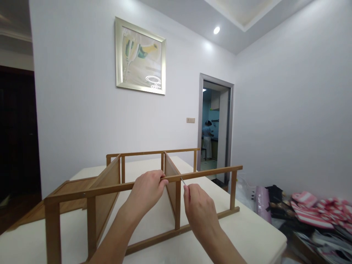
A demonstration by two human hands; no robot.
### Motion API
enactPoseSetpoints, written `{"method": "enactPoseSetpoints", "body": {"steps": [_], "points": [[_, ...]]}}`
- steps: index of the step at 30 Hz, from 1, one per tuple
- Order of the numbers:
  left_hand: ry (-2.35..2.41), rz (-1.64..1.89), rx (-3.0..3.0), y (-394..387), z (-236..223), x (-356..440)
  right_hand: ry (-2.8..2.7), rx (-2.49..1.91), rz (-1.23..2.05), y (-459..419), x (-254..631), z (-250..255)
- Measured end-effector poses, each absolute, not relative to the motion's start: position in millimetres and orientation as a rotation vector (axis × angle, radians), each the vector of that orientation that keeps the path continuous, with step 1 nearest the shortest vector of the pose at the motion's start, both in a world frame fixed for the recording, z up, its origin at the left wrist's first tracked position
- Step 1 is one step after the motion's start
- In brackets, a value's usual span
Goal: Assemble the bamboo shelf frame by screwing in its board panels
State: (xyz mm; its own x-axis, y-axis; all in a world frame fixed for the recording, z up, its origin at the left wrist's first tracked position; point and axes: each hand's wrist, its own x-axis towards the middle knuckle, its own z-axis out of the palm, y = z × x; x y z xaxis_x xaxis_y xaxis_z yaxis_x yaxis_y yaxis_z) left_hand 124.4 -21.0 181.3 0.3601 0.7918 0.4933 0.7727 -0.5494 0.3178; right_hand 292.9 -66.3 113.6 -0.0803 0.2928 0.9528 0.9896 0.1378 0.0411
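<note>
A wooden shelf frame (110,187) lies on its side on a white table (247,227). My left hand (147,190) grips the frame's near top rail, fingers curled over it. My right hand (196,205) pinches a thin metal tool (183,181), its tip pointing at the rail where an upright panel (172,183) meets it.
A pile of striped pink cloth and dark items (310,212) lies to the right of the table. A doorway (216,128) in the back wall shows a person standing in another room. A framed picture (140,57) hangs on the wall.
</note>
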Motion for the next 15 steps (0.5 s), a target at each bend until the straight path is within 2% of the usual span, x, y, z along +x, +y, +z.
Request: {"method": "enactPoseSetpoints", "body": {"steps": [7, 15], "points": [[1.516, 0.934, 2.589, -20.7, 179.8, 126.6, -1.579, -1.116, -1.05, -76.6, 295.2, 119.5], [1.611, 0.849, 2.764, -23.4, 174.6, 134.7, -1.411, -1.156, -0.514, -103.0, 317.7, 106.2]]}}
